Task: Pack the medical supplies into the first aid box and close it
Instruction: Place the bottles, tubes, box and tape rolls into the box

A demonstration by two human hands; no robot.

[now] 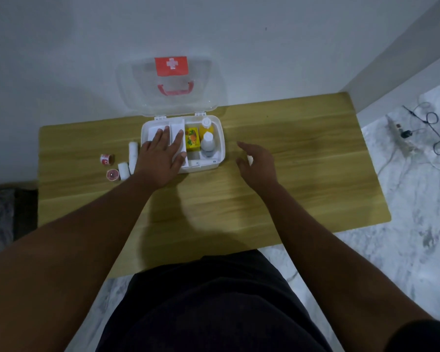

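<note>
The white first aid box [220, 148] stands open on the table, its clear lid [170, 85] with a red cross label upright against the wall. Inside are a yellow carton [192, 139], an orange bottle [205, 127] and a white bottle [208, 144]. My left hand [160, 158] lies flat with spread fingers on white packets [154, 132] in the box's left part. My right hand [258, 165] hovers right of the box, fingers apart; a small white item [250, 160] peeks from under its palm. Left of the box lie two white bandage rolls [133, 153] [123, 171] and two red tape rolls [106, 159] [112, 175].
The wooden table [302, 174] stands against a white wall. A power strip with cables [422, 130] lies on the marble floor to the right. A dark cushion or seat [8, 217] sits at the table's left end. My dark clothing fills the bottom of the view.
</note>
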